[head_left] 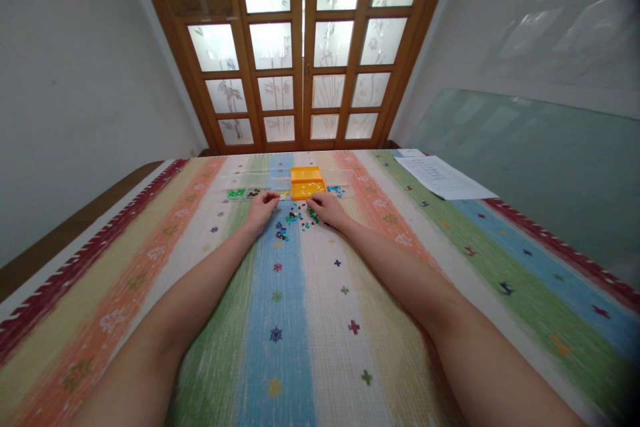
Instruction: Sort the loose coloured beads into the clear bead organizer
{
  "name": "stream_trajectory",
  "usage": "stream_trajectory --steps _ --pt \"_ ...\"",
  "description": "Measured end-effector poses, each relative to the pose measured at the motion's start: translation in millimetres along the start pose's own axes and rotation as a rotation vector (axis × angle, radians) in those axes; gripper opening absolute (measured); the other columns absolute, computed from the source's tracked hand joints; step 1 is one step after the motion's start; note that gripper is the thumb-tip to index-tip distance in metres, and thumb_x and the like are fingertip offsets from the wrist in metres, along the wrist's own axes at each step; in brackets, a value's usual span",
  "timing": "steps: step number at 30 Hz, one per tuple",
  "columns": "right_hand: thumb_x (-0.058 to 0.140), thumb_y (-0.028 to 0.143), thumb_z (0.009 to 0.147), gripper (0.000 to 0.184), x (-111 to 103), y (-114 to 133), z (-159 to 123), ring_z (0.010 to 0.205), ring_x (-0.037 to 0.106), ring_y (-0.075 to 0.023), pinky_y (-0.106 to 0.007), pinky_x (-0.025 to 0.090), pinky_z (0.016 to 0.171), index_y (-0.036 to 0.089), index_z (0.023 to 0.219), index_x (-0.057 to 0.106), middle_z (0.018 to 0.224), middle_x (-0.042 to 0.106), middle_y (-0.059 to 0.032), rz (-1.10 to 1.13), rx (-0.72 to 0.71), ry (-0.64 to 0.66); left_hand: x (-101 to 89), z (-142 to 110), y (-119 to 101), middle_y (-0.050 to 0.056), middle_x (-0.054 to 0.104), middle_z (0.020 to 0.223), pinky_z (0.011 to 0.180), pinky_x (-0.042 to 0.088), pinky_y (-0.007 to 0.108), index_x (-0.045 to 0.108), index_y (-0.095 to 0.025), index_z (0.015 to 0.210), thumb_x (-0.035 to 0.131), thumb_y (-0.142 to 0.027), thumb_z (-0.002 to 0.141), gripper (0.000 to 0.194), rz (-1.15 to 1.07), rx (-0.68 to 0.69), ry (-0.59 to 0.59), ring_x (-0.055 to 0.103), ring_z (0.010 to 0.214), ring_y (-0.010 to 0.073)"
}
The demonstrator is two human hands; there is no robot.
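My left hand (263,210) is closed, fingertips together, at the near edge of a clear compartment box (241,198). Whether it pinches a small piece I cannot make out. My right hand (326,208) is also closed, its fingertips low over the loose pile, just in front of an orange box (306,173). The orange box stands with its lid up and holds several white pieces (313,188). Green pieces (236,193), dark red pieces (253,193) and blue pieces (336,191) lie in separate clear compartments. Between my hands, a mixed pile of small coloured pieces (294,216) is scattered on the cloth.
A striped tablecloth (275,360) covers the table. Printed paper sheets (440,177) lie at the right rear. A pale green glass panel (525,153) leans by the right wall. Wooden doors with glass panes (303,80) stand behind the table.
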State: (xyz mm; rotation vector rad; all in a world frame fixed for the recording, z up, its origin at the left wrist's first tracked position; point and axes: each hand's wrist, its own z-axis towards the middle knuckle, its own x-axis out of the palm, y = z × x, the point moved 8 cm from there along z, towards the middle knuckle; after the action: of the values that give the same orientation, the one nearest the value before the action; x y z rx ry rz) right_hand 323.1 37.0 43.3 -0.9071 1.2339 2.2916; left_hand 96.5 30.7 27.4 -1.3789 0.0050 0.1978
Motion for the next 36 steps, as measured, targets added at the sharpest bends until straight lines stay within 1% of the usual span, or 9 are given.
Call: stream_trajectory --steps 6,14,19,22,26,36 --pt "0.052 0.037 0.097 0.034 1.0 0.9 -0.3 0.066 0.051 -0.0141 -0.026 0.028 0.062 0.019 0.067 0.055 0.068 0.058 0.0010 -0.001 0.003 0.010 -8.7 5.4 6.6 -0.003 0.059 0.071 0.057 0.038 0.024 0.067 -0.019 0.086 0.068 -0.025 0.074 0.014 -0.068 -0.039 -0.016 0.047 0.057 0.0106" --pt "0.052 0.038 0.097 0.035 2.6 -1.3 0.0 0.066 0.051 -0.0144 -0.026 0.028 0.062 0.020 0.068 0.056 0.069 0.059 0.0006 -0.012 0.015 0.025 -10.0 7.4 11.0 -0.005 0.055 0.068 0.054 0.037 0.022 0.062 -0.020 0.085 0.067 -0.023 0.073 0.014 -0.128 -0.038 -0.023 0.047 0.055 0.0103" --pt "0.052 0.037 0.097 0.034 2.0 -0.1 -0.7 0.067 0.051 -0.0141 -0.026 0.028 0.062 0.019 0.069 0.056 0.069 0.059 0.0009 -0.015 0.015 0.028 -9.4 7.2 10.5 -0.003 0.058 0.072 0.056 0.040 0.023 0.062 -0.020 0.087 0.067 -0.023 0.072 0.016 -0.155 -0.061 -0.019 0.050 0.058 0.0108" --pt "0.052 0.037 0.097 0.034 1.2 0.8 -0.9 0.066 0.050 -0.0140 -0.026 0.028 0.062 0.019 0.068 0.056 0.069 0.059 0.0010 -0.011 0.013 0.023 -7.5 6.7 9.6 -0.002 0.062 0.077 0.058 0.040 0.023 0.064 -0.019 0.087 0.067 -0.023 0.071 0.017 -0.150 -0.073 -0.004 0.051 0.059 0.0108" --pt "0.052 0.038 0.097 0.035 0.9 1.1 -0.6 0.066 0.051 -0.0144 -0.026 0.028 0.062 0.020 0.067 0.056 0.068 0.058 0.0010 -0.009 0.014 0.021 -7.0 5.4 8.0 -0.001 0.063 0.078 0.059 0.041 0.024 0.064 -0.020 0.088 0.066 -0.025 0.071 0.017 -0.128 -0.079 -0.002 0.051 0.060 0.0112" --pt "0.052 0.038 0.096 0.035 1.8 1.4 -0.7 0.067 0.050 -0.0145 -0.026 0.028 0.062 0.020 0.067 0.055 0.068 0.058 0.0011 -0.005 0.030 0.034 -10.5 6.7 10.6 -0.002 0.062 0.074 0.059 0.040 0.024 0.068 -0.020 0.088 0.067 -0.028 0.073 0.017 -0.066 -0.077 -0.026 0.049 0.058 0.0115"
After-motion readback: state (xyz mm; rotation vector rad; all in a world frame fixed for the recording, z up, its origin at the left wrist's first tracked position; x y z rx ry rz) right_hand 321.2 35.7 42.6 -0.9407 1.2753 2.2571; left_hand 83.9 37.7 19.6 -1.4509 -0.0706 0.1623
